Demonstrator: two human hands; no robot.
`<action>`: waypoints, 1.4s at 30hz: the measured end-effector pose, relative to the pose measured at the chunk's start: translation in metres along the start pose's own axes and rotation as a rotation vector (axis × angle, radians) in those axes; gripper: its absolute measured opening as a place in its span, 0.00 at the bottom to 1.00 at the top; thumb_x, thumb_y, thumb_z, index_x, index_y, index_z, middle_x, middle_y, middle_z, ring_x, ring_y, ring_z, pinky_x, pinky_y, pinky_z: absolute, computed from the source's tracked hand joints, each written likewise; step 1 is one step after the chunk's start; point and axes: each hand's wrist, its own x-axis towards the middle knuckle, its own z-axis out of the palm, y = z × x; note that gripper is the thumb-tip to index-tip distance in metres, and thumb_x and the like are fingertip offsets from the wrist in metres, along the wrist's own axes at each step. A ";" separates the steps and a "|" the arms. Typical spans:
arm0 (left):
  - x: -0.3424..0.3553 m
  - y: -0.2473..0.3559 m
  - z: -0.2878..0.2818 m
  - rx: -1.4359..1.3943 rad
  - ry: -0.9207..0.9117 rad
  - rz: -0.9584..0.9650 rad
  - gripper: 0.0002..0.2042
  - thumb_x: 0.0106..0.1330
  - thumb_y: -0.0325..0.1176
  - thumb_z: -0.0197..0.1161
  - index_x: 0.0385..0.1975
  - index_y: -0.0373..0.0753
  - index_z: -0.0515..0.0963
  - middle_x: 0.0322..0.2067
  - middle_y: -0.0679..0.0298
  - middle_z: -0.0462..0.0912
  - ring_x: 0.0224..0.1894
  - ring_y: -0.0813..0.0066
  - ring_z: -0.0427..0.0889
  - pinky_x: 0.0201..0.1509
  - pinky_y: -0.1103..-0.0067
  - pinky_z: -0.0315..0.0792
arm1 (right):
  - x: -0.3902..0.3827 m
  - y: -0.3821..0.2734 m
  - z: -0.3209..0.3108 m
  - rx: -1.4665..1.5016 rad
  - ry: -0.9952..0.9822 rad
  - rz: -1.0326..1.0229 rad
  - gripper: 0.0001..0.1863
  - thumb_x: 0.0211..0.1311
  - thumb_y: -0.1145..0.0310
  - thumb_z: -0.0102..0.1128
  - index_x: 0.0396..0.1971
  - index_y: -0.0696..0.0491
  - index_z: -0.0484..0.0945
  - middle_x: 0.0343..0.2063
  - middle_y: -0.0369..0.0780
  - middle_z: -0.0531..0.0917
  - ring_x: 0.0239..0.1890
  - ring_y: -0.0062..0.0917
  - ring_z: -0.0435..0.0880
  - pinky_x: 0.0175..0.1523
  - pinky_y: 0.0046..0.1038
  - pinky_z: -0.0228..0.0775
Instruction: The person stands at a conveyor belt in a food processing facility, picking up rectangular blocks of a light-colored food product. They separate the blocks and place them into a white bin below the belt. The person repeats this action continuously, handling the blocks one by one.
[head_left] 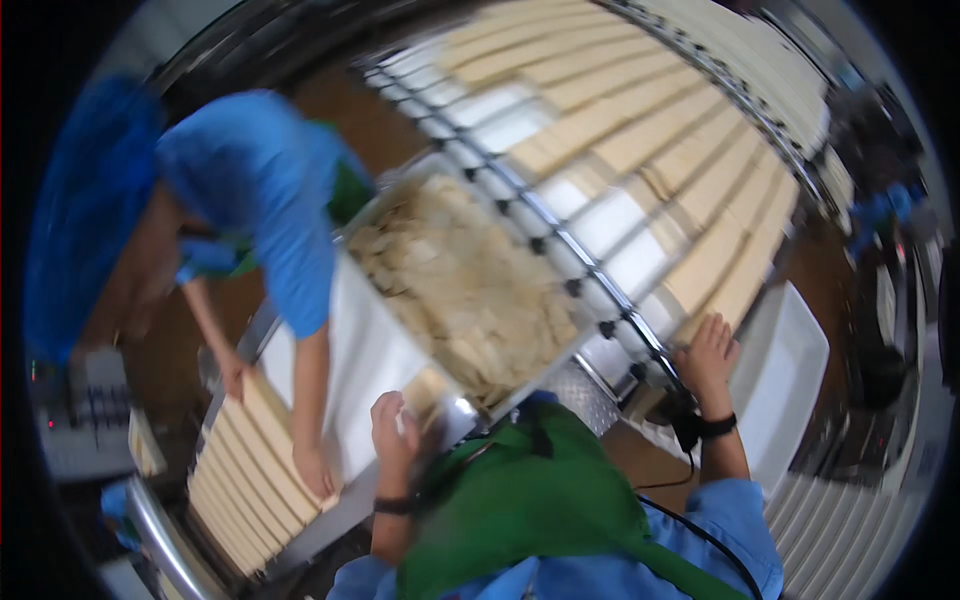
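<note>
My left hand (395,435) is curled beside the metal rim of the scrap tray, with something whitish at its fingers that is too blurred to name; a small tan piece (430,395) lies just beyond it. My right hand (708,365) has its fingers stretched out on the near end of the long pale wafer-like strips (720,260) lying in rows on a railed conveyor (620,300). Between my hands and further forward, the tray (380,200) holds many broken tan scraps (460,280).
At left a co-worker (245,170) in blue grips stacked pale strips (245,470) on a white work surface (350,350). An empty white tub (790,380) stands at right above a slatted surface (820,530). A curved metal rail (165,540) is at lower left. Another person (880,215) shows at far right.
</note>
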 end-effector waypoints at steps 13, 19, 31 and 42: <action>-0.167 -0.105 -0.135 0.739 0.600 -1.122 0.31 0.58 0.40 0.63 0.57 0.29 0.61 0.52 0.42 0.66 0.57 0.47 0.63 0.59 0.56 0.59 | -0.118 -0.333 -0.115 0.540 -0.445 -1.574 0.06 0.53 0.73 0.61 0.29 0.59 0.76 0.32 0.46 0.80 0.40 0.40 0.78 0.48 0.36 0.68; -0.197 -0.134 -0.150 0.511 0.468 -1.382 0.46 0.48 0.49 0.69 0.61 0.27 0.54 0.54 0.36 0.63 0.57 0.41 0.62 0.61 0.59 0.60 | -0.206 -0.516 -0.041 0.586 -0.151 -1.828 0.19 0.54 0.65 0.61 0.42 0.61 0.75 0.48 0.53 0.74 0.53 0.46 0.70 0.59 0.38 0.62; -0.191 -0.149 -0.161 0.599 0.093 -1.291 0.48 0.46 0.55 0.70 0.56 0.19 0.58 0.45 0.44 0.70 0.45 0.51 0.69 0.52 0.67 0.65 | -0.351 -0.763 -0.011 0.342 -0.083 -1.445 0.39 0.60 0.41 0.48 0.66 0.48 0.56 0.67 0.52 0.50 0.67 0.46 0.53 0.66 0.45 0.50; -0.154 -0.133 -0.168 0.396 -0.010 -1.138 0.41 0.46 0.44 0.72 0.54 0.24 0.60 0.44 0.42 0.70 0.43 0.46 0.72 0.47 0.61 0.69 | -0.267 -0.701 -0.042 0.379 -0.295 -0.988 0.42 0.44 0.52 0.64 0.59 0.57 0.59 0.59 0.53 0.58 0.59 0.50 0.63 0.62 0.43 0.58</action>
